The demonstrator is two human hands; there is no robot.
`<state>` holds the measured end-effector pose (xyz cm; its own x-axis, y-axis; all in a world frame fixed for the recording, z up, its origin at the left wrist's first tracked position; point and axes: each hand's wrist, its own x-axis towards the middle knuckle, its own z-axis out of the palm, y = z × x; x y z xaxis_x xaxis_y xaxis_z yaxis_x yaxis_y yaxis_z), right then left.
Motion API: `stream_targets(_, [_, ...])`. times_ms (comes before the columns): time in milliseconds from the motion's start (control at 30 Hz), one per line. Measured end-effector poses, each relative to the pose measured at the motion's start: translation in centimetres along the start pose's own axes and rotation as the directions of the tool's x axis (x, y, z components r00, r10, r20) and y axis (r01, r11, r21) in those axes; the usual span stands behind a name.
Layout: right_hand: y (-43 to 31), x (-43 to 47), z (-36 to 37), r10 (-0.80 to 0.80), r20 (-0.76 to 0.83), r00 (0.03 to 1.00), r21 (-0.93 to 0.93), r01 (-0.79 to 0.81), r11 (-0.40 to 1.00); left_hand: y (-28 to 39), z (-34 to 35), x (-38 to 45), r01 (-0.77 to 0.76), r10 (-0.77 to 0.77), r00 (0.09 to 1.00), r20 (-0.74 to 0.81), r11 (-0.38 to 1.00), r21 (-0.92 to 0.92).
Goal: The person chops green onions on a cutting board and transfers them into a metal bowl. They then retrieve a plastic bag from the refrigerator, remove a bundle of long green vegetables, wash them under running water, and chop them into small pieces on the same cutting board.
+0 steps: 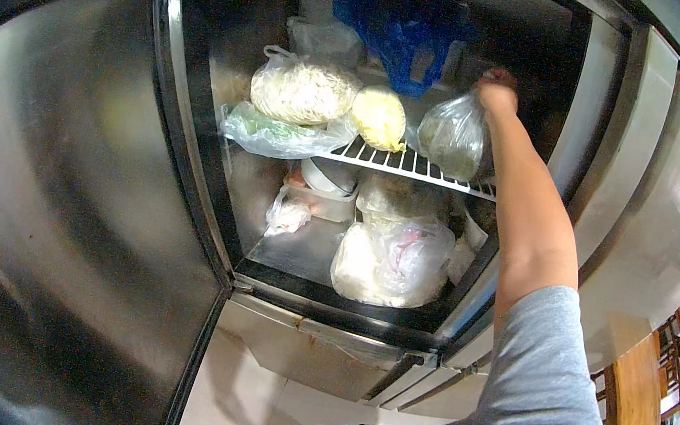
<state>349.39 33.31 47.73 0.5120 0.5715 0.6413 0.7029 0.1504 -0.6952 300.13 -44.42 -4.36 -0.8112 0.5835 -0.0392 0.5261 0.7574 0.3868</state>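
My right hand reaches into an open stainless steel refrigerator and grips the gathered top of a clear plastic bag. Something greenish-brown fills the bag, whose lower part is at the white wire shelf; whether it rests there I cannot tell. To its left on that shelf are a bag of yellow food and a bulging bag of pale, shredded-looking food. That second bag lies over a flatter bag with green contents. My left hand is out of view.
A blue plastic bag hangs at the back of the upper shelf. Below stand a clear plastic container, a white bowl and a large white bag. The open steel door flanks the left; a wooden table appears far right.
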Motion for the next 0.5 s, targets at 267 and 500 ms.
stream_targets(267, [-8.5, -7.0, -7.7, -0.429, -0.21, 0.879, 0.43, 0.477, 0.767, 7.1, -6.0, -1.1, 0.302, -0.272, 0.953, 0.134, 0.822, -0.483])
stream_targets(500, [-7.8, -19.9, -17.5, -0.63, 0.139, 0.765, 0.722, 0.357, 0.592, 5.7, -9.1, -2.4, 0.209, -0.028, 0.946, 0.322, 0.811, -0.546])
